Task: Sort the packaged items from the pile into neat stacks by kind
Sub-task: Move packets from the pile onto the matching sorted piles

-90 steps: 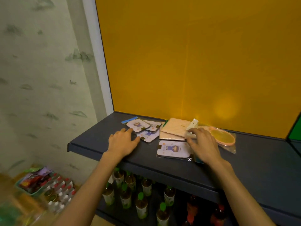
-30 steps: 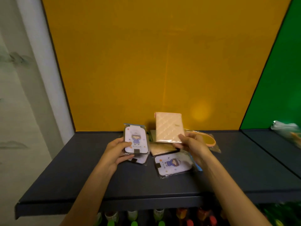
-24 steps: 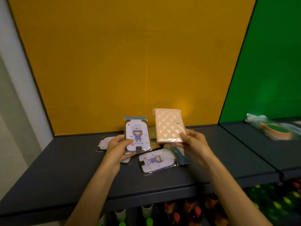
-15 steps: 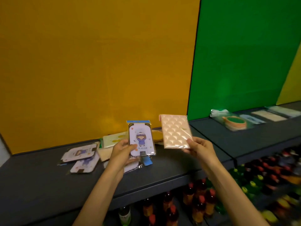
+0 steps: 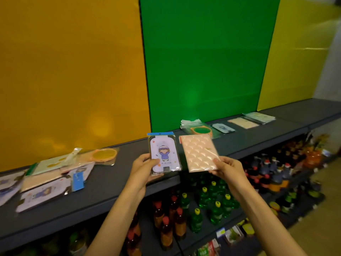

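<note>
My left hand (image 5: 143,168) grips a white cartoon-girl card pack (image 5: 164,152) with a blue header, held upright above the dark shelf (image 5: 118,183). My right hand (image 5: 227,168) pinches the lower corner of a pink quilted pack (image 5: 199,153) beside it. The mixed pile (image 5: 49,174) lies on the shelf at the left: cartoon packs, pink packs, a pale green pack and an orange round item (image 5: 104,154). Further right on the shelf lie separate items: an orange-rimmed round item (image 5: 201,130), a cartoon pack (image 5: 222,128), a pink pack (image 5: 243,122) and pale green packs (image 5: 259,117).
Orange, green and yellow panels back the shelf. Below it stand rows of bottles (image 5: 195,206) with green, yellow and red caps. Bare shelf surface shows between the pile and the sorted row.
The view has swung right from the pile toward the green panel. Both hands lifted their packs off the pile and carried them rightward; the sorted items came into view.
</note>
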`<control>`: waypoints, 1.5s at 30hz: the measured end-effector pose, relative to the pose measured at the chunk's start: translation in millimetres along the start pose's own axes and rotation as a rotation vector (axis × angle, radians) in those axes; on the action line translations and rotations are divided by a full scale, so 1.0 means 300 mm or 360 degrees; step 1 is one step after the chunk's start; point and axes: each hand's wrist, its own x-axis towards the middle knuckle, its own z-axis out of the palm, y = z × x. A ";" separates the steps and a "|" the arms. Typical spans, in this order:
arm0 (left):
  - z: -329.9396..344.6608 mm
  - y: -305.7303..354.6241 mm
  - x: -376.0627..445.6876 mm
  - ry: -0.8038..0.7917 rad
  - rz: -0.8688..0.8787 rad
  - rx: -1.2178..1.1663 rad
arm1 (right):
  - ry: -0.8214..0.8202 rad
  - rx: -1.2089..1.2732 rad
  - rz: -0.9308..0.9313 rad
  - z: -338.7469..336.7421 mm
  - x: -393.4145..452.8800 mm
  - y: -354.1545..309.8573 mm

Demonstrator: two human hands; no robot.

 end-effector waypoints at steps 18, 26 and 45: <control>0.796 -0.097 0.275 -0.0025 0.0004 -0.0042 | 0.0149 -0.0233 -0.0025 -0.637 0.492 -0.014; 1.092 -0.077 0.559 -0.0044 -0.0078 -0.0127 | 0.0201 -0.0416 0.0006 -0.794 0.937 -0.066; 1.469 -0.192 0.967 0.0472 -0.0133 0.0498 | 0.0049 -0.0805 0.0014 -1.006 1.616 -0.087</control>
